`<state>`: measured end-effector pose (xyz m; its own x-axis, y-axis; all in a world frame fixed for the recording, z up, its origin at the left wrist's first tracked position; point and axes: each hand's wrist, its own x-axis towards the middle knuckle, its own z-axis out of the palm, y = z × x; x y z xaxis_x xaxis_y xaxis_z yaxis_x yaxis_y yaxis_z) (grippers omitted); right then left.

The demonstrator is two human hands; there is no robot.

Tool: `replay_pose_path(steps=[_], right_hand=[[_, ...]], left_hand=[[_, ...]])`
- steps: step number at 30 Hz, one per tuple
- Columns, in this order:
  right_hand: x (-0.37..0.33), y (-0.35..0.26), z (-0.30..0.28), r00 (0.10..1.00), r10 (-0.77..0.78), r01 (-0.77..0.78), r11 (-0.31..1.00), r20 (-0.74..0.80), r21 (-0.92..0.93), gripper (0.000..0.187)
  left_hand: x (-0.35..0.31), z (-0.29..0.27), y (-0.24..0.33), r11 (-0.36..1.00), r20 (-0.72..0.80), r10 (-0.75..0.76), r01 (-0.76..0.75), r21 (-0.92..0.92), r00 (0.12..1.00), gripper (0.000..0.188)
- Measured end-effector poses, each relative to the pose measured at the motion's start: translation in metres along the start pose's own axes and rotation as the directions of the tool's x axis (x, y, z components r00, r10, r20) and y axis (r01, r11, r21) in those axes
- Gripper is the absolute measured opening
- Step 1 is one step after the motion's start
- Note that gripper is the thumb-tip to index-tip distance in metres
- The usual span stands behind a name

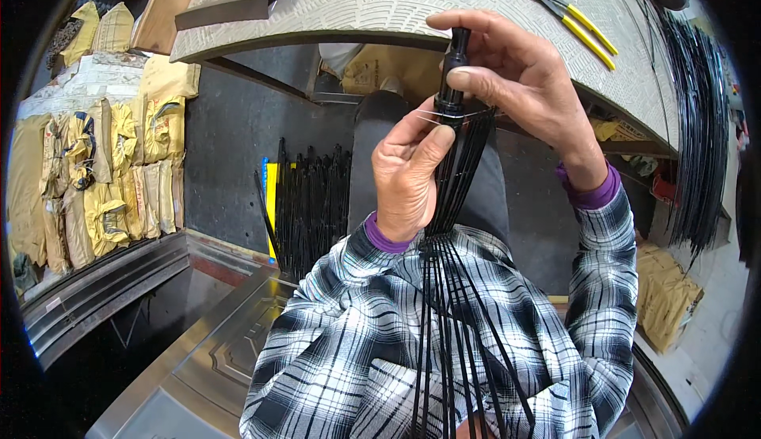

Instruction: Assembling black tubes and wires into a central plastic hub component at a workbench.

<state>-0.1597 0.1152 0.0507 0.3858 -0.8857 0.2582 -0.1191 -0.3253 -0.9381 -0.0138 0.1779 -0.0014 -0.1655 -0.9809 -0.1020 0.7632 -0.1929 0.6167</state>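
A black plastic tube with a knobbed top, looking like an umbrella runner [453,62], stands upright between my hands. Long thin black ribs [464,173] fan down from its lower collar across my lap and shirt. My left hand [404,179] is closed on the collar, thumb and fingers pinching it where the ribs meet. Higher up, my right hand [533,70] grips the tube, thumb on its near side and index finger curled behind the top. A thin pale wire [426,112] pokes out left of the collar. The rib ends inside my left hand's grip are hidden.
A patterned worktable [357,5] spans the front, bearing yellow-handled pliers [588,36] and a grey metal strip [224,11]. Black rods [697,122] hang over its right end. More black rods [315,201] stand left of my legs. Paper-wrapped bundles [119,169] are stacked far left.
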Motion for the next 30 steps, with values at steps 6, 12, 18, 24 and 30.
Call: replay_pose_path(steps=[6, 12, 18, 24, 30], right_hand=[[0.003, -0.002, 0.003, 1.000, 0.013, -0.013, 0.996, 0.005, 0.091, 0.042], [0.000, -0.015, 0.007, 0.999, 0.047, -0.050, 0.962, -0.020, -0.268, 0.042], [0.002, -0.009, 0.005, 1.000, 0.023, -0.022, 0.999, 0.001, -0.030, 0.039], [0.001, -0.008, 0.006, 0.996, -0.073, 0.071, 0.997, -0.042, -0.036, 0.038], [0.002, -0.015, 0.007, 0.989, 0.141, -0.143, 0.988, -0.046, -0.062, 0.043]], left_hand=[[-0.001, 0.001, 0.003, 0.999, -0.022, 0.026, -0.025, 0.029, 0.999, 0.038], [-0.002, 0.001, 0.002, 0.999, -0.017, 0.023, -0.023, -0.025, 1.000, 0.036], [0.001, 0.000, 0.002, 0.999, -0.004, -0.001, 0.001, -0.043, 1.000, 0.034], [0.001, -0.001, 0.005, 0.998, 0.026, -0.039, 0.040, -0.050, 0.999, 0.033], [-0.002, -0.004, 0.007, 0.999, 0.015, -0.026, 0.026, -0.023, 1.000, 0.032]])
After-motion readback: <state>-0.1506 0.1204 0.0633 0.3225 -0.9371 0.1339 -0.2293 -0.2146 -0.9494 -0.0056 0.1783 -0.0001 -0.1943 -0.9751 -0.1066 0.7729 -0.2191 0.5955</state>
